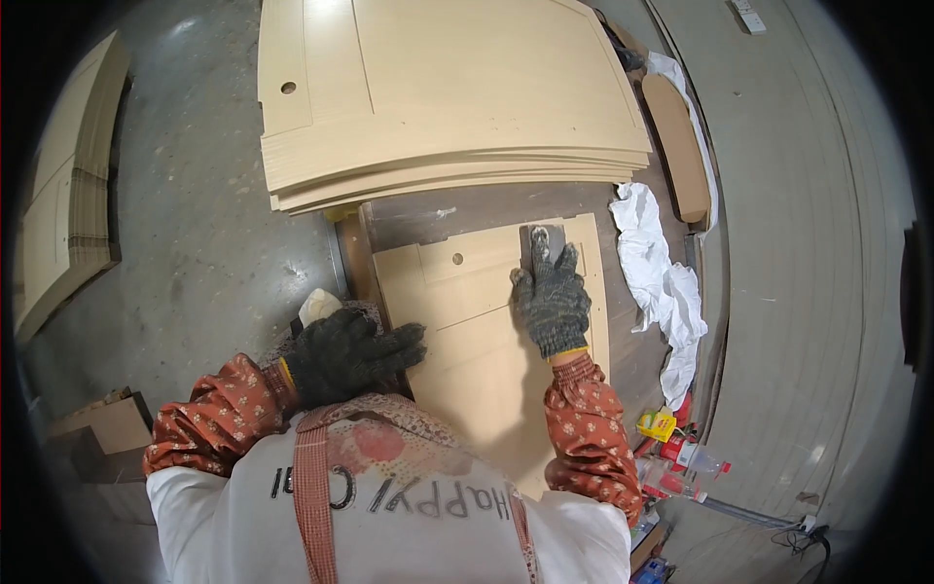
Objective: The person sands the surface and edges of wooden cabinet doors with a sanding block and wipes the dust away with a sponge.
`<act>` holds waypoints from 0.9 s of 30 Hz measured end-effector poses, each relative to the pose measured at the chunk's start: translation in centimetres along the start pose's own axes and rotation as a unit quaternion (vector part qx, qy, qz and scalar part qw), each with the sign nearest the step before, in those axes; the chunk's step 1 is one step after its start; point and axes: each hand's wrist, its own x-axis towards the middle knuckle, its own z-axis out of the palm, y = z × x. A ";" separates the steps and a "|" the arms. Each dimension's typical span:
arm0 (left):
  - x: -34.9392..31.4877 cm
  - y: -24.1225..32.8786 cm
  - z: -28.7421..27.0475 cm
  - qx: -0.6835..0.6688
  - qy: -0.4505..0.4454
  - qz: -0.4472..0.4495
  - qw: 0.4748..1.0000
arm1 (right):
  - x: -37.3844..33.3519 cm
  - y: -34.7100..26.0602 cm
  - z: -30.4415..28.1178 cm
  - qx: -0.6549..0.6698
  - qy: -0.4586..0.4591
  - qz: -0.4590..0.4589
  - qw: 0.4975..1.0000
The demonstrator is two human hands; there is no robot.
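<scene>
A tan cardboard sheet (467, 341) with a small round hole and cut lines lies on the dark table before me. On its far right part, my right hand (553, 307), in a dark grey knit glove, presses a small dark rectangular block (529, 255) against the surface. The index finger stretches along the top of the block, with the thumb and other fingers about its sides. At the sheet's left edge, my left hand (350, 352), in a black glove, has its fingers stretched out toward the sheet. Nothing shows in its grasp. A crumpled whitish thing (319, 307) shows just beyond it.
A thick stack of similar sheets (457, 107) covers the table's far end. Crumpled white paper (652, 263) lies along the right edge, near plastic bottles (696, 457) and a yellow package (657, 424). Another stack of sheets (60, 195) stands on the floor at left.
</scene>
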 end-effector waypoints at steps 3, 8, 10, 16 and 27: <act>-1.1 -0.7 1.0 -0.002 -0.007 -0.015 1.000 | -1.4 -12.8 -4.9 -0.138 -0.169 0.003 0.976; -1.4 0.1 0.6 -0.002 -0.014 -0.016 1.000 | 1.1 -14.8 -10.0 -0.043 -0.293 0.162 0.941; -0.9 -0.9 0.9 -0.005 -0.004 -0.010 1.000 | -1.0 -12.5 -7.4 -0.108 -0.220 0.070 0.967; -1.2 -0.4 0.6 -0.010 -0.015 -0.019 1.000 | 0.2 -8.7 -6.3 -0.202 -0.059 -0.106 0.972; -1.3 -0.5 1.5 -0.065 0.008 -0.041 0.997 | -2.6 -13.4 -4.7 -0.187 0.019 -0.168 0.968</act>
